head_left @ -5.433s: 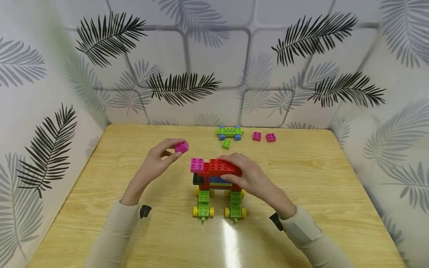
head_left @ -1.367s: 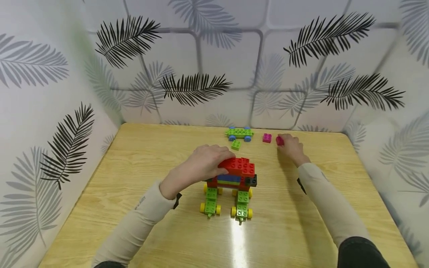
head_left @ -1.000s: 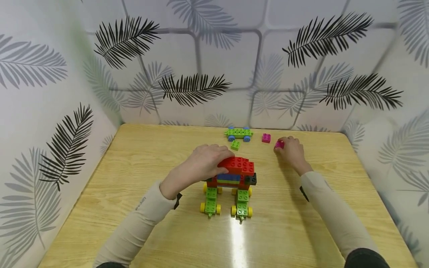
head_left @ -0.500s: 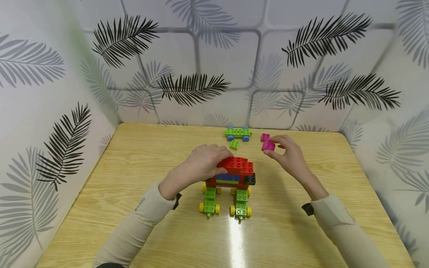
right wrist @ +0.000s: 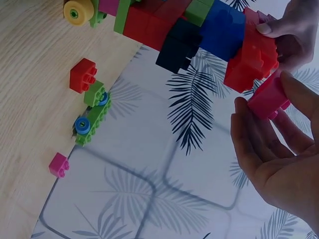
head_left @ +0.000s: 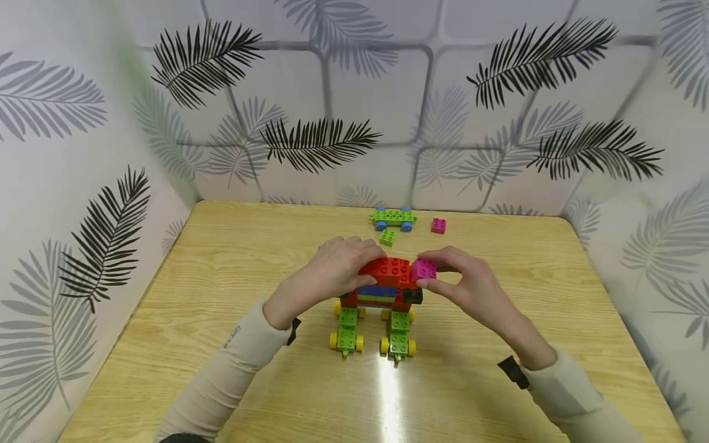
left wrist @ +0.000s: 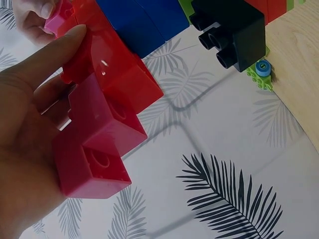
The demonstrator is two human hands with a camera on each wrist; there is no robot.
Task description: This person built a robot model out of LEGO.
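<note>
Small pink brick (head_left: 423, 269), light, rigid and smooth-sided, pinched by its side faces in the right hand (head_left: 468, 289) against the right end of the red-topped block model (head_left: 382, 289) mid-table. Left hand (head_left: 332, 271) curled over the model's left end, steadying it. Best held by the sides, studs clear; model probably top-heavy on wheels.

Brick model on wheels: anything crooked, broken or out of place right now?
Nothing stands out. The brick model stands level on the table, left hand steadying it, right hand holding a pink brick at its red top.

My left hand (head_left: 338, 264) lies curled and palm-down, forearm angled inward; my right hand (head_left: 460, 283) pinches with thumb and fingertips, wrist raised.
</note>
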